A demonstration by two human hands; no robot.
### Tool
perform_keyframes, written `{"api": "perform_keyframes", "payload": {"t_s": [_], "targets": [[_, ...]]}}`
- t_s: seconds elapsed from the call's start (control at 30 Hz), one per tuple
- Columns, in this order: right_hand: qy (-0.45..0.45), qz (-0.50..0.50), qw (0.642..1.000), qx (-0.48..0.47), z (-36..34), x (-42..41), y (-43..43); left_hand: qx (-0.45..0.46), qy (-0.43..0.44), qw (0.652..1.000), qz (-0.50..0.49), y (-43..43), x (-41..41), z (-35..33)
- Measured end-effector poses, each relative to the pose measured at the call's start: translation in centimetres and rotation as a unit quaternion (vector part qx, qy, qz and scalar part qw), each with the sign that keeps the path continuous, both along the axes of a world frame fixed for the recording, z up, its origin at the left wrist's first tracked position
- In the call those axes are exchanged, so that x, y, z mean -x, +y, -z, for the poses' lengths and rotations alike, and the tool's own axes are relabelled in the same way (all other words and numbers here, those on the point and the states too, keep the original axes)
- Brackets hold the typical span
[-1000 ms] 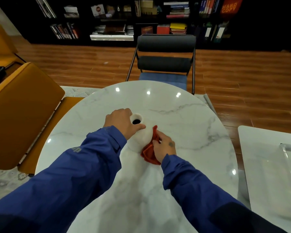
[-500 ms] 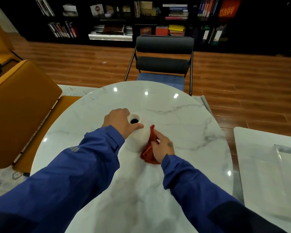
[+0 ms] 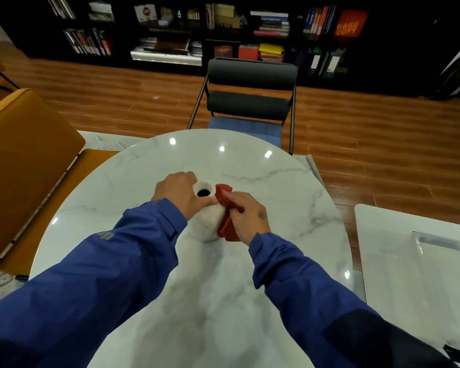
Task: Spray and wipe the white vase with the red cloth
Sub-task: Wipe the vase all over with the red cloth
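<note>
Two hands on it: the white vase stands upright mid marble surface, left hand with fingers wrapped round its neck, right hand fingers clamped on the red cloth, pressing it against the vase's right side.

the vase is white with a dark mouth. the cloth is red. the counter is white marble with thin grey veins. both sleeves are blue. the chair beyond has black pads and a blue seat; the one at left is mustard yellow. the floor is reddish-brown wood planks.
</note>
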State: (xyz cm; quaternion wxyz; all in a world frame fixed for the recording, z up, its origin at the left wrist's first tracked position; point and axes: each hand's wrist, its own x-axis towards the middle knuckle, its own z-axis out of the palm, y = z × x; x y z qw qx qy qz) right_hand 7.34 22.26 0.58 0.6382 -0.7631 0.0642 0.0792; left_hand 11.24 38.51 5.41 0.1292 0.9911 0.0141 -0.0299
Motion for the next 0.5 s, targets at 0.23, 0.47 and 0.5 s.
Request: {"api": "perform_keyframes", "payload": {"t_s": [0.23, 0.47, 0.5], "targets": [[0.032, 0.028, 0.997, -0.060, -0.6, 0.0, 1.0, -0.009, -0.004, 1.000, 0.003, -0.1, 0.1, -0.1], [-0.031, 0.056, 0.997, -0.051, 1.0, 1.8, 1.7, 0.007, -0.004, 1.000, 0.007, 0.0, 0.1, -0.1], [-0.017, 0.055, 0.997, -0.055, 0.3, 1.1, 1.6, 0.009, -0.003, 1.000, 0.007, 0.0, 0.1, -0.1]]}}
